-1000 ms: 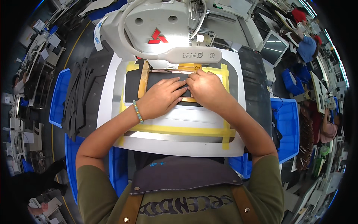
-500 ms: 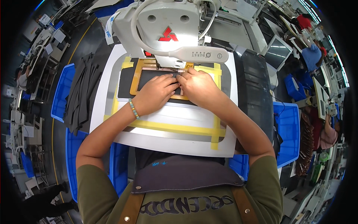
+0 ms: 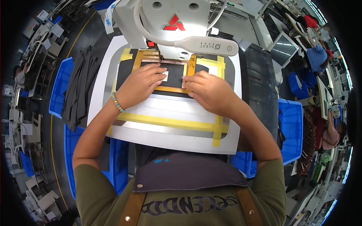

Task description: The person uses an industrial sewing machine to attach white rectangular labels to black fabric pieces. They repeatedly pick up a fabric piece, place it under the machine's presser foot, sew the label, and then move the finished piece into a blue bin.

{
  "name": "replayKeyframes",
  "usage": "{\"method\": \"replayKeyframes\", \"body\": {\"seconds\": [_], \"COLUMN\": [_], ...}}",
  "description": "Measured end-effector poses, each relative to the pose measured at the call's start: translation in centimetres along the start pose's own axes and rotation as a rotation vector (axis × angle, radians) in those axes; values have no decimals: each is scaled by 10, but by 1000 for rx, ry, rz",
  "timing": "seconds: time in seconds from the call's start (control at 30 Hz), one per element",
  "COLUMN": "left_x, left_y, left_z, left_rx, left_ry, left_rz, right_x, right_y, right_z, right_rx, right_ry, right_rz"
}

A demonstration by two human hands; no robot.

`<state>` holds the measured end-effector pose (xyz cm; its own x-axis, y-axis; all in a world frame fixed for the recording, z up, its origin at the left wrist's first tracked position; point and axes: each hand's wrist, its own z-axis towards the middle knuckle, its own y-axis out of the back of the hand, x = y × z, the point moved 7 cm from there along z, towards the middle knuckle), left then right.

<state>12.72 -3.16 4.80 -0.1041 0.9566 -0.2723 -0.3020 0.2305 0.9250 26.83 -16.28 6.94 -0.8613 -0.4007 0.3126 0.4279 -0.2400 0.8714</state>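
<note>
Under the sewing machine (image 3: 169, 19), our left hand (image 3: 139, 84) and right hand (image 3: 211, 92) press flat, fingers spread, gripping nothing, on black fabric (image 3: 173, 73); we should keep it square in its frame (image 3: 169, 89).

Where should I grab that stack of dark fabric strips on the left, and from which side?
Take the dark fabric strips at their near ends, coming from the left. They lie flat, fanned lengthwise away from the person; their right edge abuts the white work plate, while the left hand and right hand work farther right.

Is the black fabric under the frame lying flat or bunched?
Flat: the black fabric lies smooth inside the frame, with the left hand and right hand pressing there.
</note>
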Motion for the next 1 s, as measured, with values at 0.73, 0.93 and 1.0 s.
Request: {"method": "replayKeyframes", "body": {"seconds": [0.73, 0.93, 1.0], "left_x": [-10, 0, 2], "left_y": [-19, -17, -17], "left_z": [3, 6, 7], "left_rx": [120, 122, 113], "left_ry": [-119, -87, -105], "left_rz": [-200, -257, -224], "right_x": [21, 22, 22], "right_y": [-31, -31, -31], "right_z": [-5, -1, 0], "right_rx": [40, 11, 1], "right_ry": [61, 50, 44], "right_rz": [-146, -139, -167]}}
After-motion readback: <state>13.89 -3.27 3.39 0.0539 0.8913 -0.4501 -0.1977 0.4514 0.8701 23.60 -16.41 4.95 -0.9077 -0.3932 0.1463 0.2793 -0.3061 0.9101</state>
